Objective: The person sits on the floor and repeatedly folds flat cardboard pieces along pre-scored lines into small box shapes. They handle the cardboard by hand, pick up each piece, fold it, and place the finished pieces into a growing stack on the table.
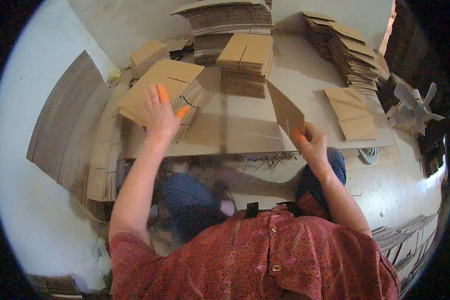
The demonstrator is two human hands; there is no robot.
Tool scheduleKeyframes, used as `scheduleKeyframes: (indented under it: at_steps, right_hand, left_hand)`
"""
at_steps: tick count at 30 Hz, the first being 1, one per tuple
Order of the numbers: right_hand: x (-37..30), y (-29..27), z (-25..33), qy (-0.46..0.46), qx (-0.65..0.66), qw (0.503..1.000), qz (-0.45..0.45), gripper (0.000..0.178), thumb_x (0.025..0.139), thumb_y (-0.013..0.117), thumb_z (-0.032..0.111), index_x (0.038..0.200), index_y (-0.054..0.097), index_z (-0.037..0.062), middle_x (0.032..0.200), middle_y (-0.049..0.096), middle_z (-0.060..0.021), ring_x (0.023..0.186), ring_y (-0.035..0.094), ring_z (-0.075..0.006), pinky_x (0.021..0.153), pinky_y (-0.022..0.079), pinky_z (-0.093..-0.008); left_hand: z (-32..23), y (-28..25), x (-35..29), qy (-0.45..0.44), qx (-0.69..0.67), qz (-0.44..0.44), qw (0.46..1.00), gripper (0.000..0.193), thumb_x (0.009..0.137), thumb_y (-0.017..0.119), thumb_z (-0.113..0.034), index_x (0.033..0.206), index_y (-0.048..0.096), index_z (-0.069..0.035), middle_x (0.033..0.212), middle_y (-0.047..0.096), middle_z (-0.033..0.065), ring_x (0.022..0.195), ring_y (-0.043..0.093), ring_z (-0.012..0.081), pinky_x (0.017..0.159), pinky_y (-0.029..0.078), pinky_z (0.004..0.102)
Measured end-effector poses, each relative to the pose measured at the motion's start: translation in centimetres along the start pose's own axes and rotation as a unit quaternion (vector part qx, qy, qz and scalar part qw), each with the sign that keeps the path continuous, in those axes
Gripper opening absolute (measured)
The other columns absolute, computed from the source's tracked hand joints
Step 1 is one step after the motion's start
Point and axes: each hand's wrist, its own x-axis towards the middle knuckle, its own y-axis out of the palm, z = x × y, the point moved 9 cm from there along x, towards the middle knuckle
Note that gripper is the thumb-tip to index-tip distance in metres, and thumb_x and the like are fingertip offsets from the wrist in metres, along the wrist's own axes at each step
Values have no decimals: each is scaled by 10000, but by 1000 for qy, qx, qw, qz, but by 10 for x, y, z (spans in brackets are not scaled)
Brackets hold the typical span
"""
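Observation:
My left hand (161,119) lies with its fingers stretched out on the top sheet of a stack of slotted cardboard sheets (170,73) at the left of the table. Orange covers sit on its thumb and one finger. In my right hand (313,146), a single cardboard sheet (286,109) is pinched by its near corner and held up on edge above the table. An orange cover shows on a right-hand digit too. Just beyond this sheet stands another stack of slotted cardboard (245,48).
The pale table (235,135) also bears a few loose sheets (351,114) at right, leaning piles (352,55) behind them and a tall pile (227,20) at the back. A small fan (416,107) stands at the right edge. Large cardboard (67,122) leans against the left wall.

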Motion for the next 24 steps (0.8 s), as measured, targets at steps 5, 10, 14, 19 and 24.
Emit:
scheduleKeyframes:
  at_steps: [5, 10, 14, 19, 24]
  right_hand:
    - [10, 8, -4, 55, -117, 989, 68, 221, 847, 594, 184, 836, 600, -37, 681, 591, -48, 637, 536, -116, 549, 439, -317]
    - [0, -13, 46, 14, 212, 977, -16, 202, 870, 562, 138, 1001, 606, -9, 907, 602, -35, 788, 562, -123, 641, 491, -282]
    - [-9, -38, 88, -71, 142, 985, -71, 183, 863, 569, 122, 996, 611, 4, 947, 592, -18, 814, 553, -117, 667, 485, -262]
    - [-13, -55, 89, -89, 85, 986, -111, 167, 861, 573, 119, 979, 619, 10, 937, 587, -17, 805, 530, -104, 657, 465, -252]
    - [-16, -60, 40, -18, 118, 988, -94, 111, 851, 584, 83, 923, 614, 4, 821, 587, 5, 724, 508, -84, 610, 437, -242]
  left_hand:
    - [13, 28, 34, 19, 7, 177, 984, 462, 826, 569, -347, 1123, 468, -7, 1122, 503, 209, 1049, 475, 378, 814, 413, 477]
    - [-28, -4, 37, 110, -19, 130, 985, 186, 836, 519, -193, 859, 582, -20, 824, 605, 192, 787, 573, 375, 658, 456, 454]
    - [-91, -48, 12, 225, -25, 14, 974, 149, 773, 529, -149, 815, 599, -24, 787, 601, 172, 769, 577, 358, 658, 467, 442]
    - [-160, 12, -53, 262, -59, 136, 954, 163, 763, 476, -107, 809, 624, -57, 851, 599, 141, 843, 593, 286, 647, 499, 398]
    - [-205, 88, -110, 267, -85, 242, 929, 278, 837, 434, -145, 1050, 604, -91, 922, 603, 170, 875, 585, 302, 743, 480, 417]
